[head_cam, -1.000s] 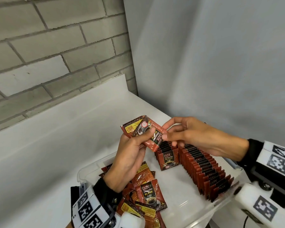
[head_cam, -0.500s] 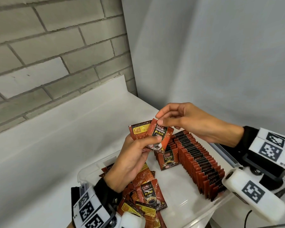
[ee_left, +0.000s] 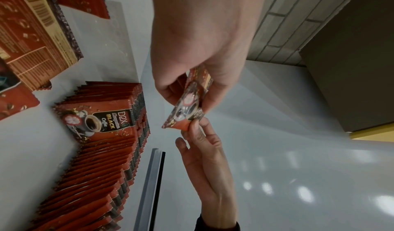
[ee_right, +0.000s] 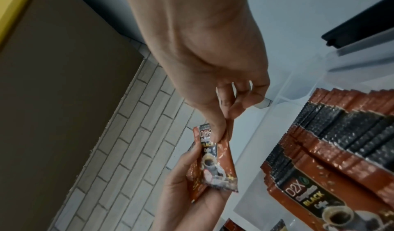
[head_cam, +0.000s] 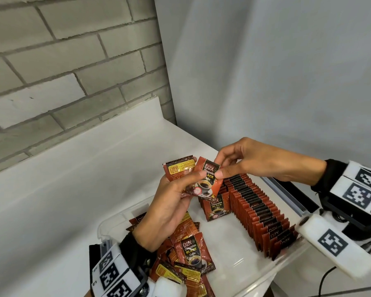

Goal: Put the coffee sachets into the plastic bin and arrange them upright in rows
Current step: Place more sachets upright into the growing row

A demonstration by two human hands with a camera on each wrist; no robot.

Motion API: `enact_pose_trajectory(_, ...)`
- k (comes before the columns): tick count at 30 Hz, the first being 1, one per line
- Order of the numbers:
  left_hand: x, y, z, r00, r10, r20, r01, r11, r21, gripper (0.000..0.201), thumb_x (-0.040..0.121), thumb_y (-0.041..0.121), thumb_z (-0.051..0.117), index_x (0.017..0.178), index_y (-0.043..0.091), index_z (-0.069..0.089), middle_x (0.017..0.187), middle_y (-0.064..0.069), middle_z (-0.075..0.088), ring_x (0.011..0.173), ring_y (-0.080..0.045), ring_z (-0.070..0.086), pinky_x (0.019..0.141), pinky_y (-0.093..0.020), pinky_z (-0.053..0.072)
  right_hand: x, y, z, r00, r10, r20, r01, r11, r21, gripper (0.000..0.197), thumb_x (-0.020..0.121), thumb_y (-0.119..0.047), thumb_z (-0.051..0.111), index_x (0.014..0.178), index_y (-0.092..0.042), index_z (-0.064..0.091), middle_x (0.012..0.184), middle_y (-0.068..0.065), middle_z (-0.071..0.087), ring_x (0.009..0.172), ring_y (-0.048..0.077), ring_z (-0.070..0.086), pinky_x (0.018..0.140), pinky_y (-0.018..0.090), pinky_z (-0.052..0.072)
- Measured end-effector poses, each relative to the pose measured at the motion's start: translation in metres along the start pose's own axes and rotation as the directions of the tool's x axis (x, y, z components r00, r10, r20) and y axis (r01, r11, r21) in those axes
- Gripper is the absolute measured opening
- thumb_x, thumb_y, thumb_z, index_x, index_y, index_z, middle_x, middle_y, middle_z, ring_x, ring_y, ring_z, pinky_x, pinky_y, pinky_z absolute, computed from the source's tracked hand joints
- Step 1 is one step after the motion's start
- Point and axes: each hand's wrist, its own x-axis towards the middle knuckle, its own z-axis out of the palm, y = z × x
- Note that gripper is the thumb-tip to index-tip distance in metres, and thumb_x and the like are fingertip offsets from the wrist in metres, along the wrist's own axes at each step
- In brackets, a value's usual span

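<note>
Hands raised above bin (head_cam: 107, 224): both grips pinch one sachet (head_cam: 208, 179).

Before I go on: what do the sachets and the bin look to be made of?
Coffee sachets: probably glossy printed foil or plastic film; they glint, crinkle, and have serrated edges. Plastic bin: clear, smooth, seemingly rigid plastic; the sachets show through its wall and its rim catches highlights.

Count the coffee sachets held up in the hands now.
2. The back-label sachet sits in the left hand; the front-facing sachet is held by the left hand and pinched by the right hand. Another could be hidden between them.
</note>
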Motion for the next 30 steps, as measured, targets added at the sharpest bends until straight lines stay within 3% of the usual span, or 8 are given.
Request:
enact_pose_trajectory(6,0.004,0.000,-0.004,0.996,-0.021,-0.092,0.006,0.987,-0.163,0.014,0.082,0.003,0.063,0.096,0.007,0.062,0.077,-0.006,0.064,0.072,-0.014,0.064,0.073,-0.027,0.051,0.000,0.005,0.000,0.994,0.044,0.101,-0.015,0.962,-0.273,0.005,0.080,-0.023,0.076,0.083,-0.023,0.072,0.081,-0.004,0.074,0.079,0.010,0.068,0.077,0.020,0.052)
enact_pose_trajectory(10,0.004,0.000,-0.005,0.994,-0.025,-0.109,0.008,0.988,-0.153,0.014,0.082,0.000,0.062,0.094,0.007,0.063,0.078,-0.006,0.065,0.075,-0.015,0.065,0.076,-0.028,0.051,0.005,0.008,0.013,0.989,0.074,0.125,0.005,0.843,-0.538,0.014,0.081,-0.023,0.075,0.076,-0.032,0.065,0.077,-0.010,0.072,0.071,0.003,0.064,0.076,0.023,0.052)
enact_pose_trajectory(13,0.004,0.000,-0.005,0.993,-0.025,-0.112,0.007,0.988,-0.157,0.016,0.082,-0.002,0.062,0.094,0.009,0.064,0.078,-0.005,0.066,0.076,-0.015,0.064,0.078,-0.028,0.050,0.007,0.011,0.025,0.991,0.062,0.115,0.028,0.761,-0.648,0.008,0.081,-0.020,0.074,0.084,-0.023,0.066,0.076,-0.012,0.064,0.071,0.006,0.058,0.068,0.018,0.047)
enact_pose_trajectory(15,0.004,0.000,-0.006,0.993,-0.028,-0.113,0.009,0.986,-0.166,0.017,0.083,-0.001,0.062,0.095,0.009,0.064,0.080,-0.005,0.066,0.077,-0.015,0.065,0.078,-0.028,0.050,0.007,0.014,0.031,0.991,0.057,0.123,0.046,0.713,-0.699,0.011,0.081,-0.019,0.073,0.089,-0.018,0.067,0.073,-0.015,0.052,0.070,0.006,0.051,0.071,0.023,0.046)
enact_pose_trajectory(18,0.004,0.000,-0.006,0.993,-0.029,-0.115,0.010,0.987,-0.163,0.016,0.082,-0.001,0.062,0.093,0.009,0.065,0.079,-0.005,0.067,0.076,-0.015,0.065,0.077,-0.028,0.051,0.009,0.016,0.034,0.990,0.035,0.138,0.078,0.676,-0.733,0.010,0.082,-0.018,0.073,0.086,-0.018,0.064,0.070,-0.016,0.047,0.066,0.004,0.047,0.077,0.028,0.047)
enact_pose_trajectory(21,0.004,0.000,-0.005,0.993,-0.033,-0.116,0.014,0.987,-0.161,0.015,0.082,-0.003,0.061,0.090,0.009,0.066,0.078,-0.005,0.067,0.076,-0.015,0.066,0.078,-0.028,0.050,0.013,0.016,0.034,0.990,0.013,0.143,0.099,0.660,-0.745,0.010,0.082,-0.017,0.072,0.086,-0.015,0.063,0.067,-0.017,0.045,0.060,-0.004,0.041,0.071,0.023,0.044)
enact_pose_trajectory(24,0.003,0.000,-0.005,0.994,-0.044,-0.099,0.030,0.989,-0.144,0.017,0.082,-0.006,0.058,0.092,0.006,0.064,0.080,-0.006,0.068,0.080,-0.017,0.066,0.080,-0.029,0.050,0.016,0.019,0.034,0.987,0.006,0.159,0.117,0.648,-0.752,0.013,0.083,-0.019,0.072,0.089,-0.011,0.062,0.068,-0.018,0.043,0.064,-0.005,0.039,0.059,0.013,0.031)
enact_pose_trajectory(30,0.003,-0.001,-0.005,0.994,-0.050,-0.093,0.038,0.991,-0.126,0.018,0.083,-0.009,0.055,0.090,0.005,0.064,0.079,-0.006,0.069,0.083,-0.017,0.067,0.084,-0.028,0.051,0.020,0.023,0.033,0.985,0.009,0.170,0.121,0.668,-0.734,0.018,0.081,-0.021,0.074,0.091,-0.010,0.064,0.069,-0.019,0.042,0.065,-0.006,0.040,0.058,0.012,0.029)
